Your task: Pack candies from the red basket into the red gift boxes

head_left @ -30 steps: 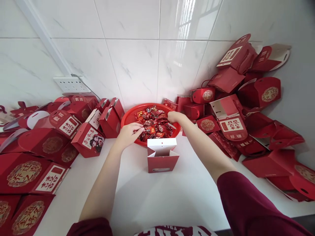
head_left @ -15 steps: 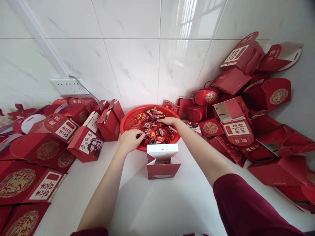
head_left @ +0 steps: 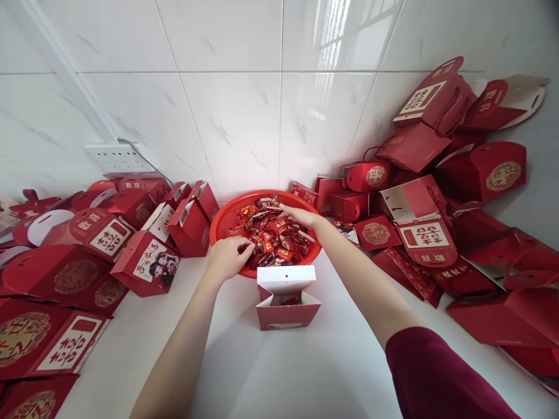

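A red plastic basket (head_left: pixel 222 224) full of small wrapped candies (head_left: pixel 273 233) stands against the wall. My left hand (head_left: pixel 227 257) is at its front left rim, fingers loosely curved and thumb apart from them; nothing shows between them. Over the candies at the right of the basket is my right hand (head_left: pixel 299 215), its fingers stretched out and touching the wrappers. In front of the basket, an open red gift box (head_left: pixel 288 317) stands upright with its white-lined flap raised. Something red lies inside it, too shaded to make out.
Many red gift boxes crowd the left side, including a box with a cartoon couple (head_left: pixel 146 265). More boxes (head_left: pixel 425 238) are piled on the right up against the wall. A socket strip (head_left: pixel 120 158) with a cable is on the tiled wall.
My right hand has shifted slightly, fingers lifting a little among the candies, which lie differently. My left hand's thumb and fingers have parted slightly. The view has tilted a little.
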Demonstrator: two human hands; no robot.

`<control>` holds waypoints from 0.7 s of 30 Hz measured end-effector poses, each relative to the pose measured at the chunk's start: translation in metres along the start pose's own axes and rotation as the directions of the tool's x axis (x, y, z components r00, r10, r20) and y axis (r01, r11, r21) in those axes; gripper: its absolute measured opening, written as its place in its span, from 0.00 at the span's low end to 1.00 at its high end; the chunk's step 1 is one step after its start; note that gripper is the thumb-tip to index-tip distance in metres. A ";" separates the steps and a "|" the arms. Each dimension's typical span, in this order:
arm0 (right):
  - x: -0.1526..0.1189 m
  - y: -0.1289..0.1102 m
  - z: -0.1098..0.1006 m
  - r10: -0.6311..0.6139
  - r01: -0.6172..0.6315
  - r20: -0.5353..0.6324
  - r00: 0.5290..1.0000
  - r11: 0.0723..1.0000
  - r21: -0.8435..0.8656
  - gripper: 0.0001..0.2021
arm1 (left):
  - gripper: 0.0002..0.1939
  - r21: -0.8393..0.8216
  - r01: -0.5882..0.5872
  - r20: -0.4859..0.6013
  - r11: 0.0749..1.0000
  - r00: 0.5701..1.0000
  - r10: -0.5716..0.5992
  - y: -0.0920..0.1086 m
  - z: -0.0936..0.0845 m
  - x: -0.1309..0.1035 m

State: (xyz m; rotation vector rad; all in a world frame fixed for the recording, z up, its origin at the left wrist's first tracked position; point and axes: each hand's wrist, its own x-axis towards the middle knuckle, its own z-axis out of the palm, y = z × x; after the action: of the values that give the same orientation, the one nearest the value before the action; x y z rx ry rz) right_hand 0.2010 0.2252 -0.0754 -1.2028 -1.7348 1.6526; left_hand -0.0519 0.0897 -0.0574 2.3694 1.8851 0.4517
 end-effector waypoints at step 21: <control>-0.002 -0.006 0.006 -0.340 0.379 -0.206 0.918 0.905 0.193 0.24 | 0.18 -0.033 0.022 -0.005 0.999 1.000 -0.022 -0.002 -0.001 0.000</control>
State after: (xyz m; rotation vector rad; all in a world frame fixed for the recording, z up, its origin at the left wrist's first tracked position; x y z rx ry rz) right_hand 0.1954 0.2203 -0.0701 -0.8266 -1.5053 1.4366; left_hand -0.0538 0.0903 -0.0572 2.3270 1.8886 0.4849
